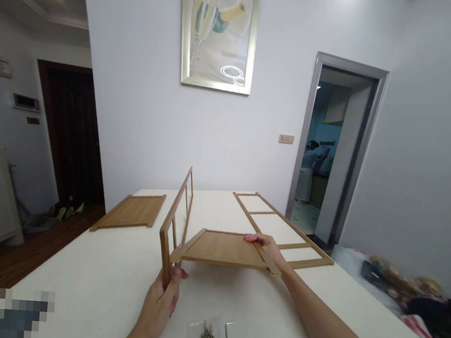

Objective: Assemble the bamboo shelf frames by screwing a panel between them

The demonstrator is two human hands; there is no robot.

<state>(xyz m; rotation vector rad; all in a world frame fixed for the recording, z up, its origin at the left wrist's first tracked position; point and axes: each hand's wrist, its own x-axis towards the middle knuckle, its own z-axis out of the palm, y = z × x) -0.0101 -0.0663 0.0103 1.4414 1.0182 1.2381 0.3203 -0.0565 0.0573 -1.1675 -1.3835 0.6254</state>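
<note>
My left hand (158, 297) is closed around the near leg of a wooden ladder-like side frame (176, 200), which stands on its long edge on the white table. My right hand (267, 245) grips the far right part of a wooden shelf panel (222, 248), thumb and fingers at its edge. The panel is raised above the table, roughly level. Its near left corner meets the frame just above my left hand; whether they are joined I cannot tell. Close to me lie a clear bag of screws (208, 337) and a hex key (226, 337).
Another wooden panel (132, 211) lies flat at the table's (98, 278) far left. A second side frame (263, 213) lies flat on the right. Beyond the right edge are bags and clothing (406, 284). A person (309, 162) is visible through the doorway.
</note>
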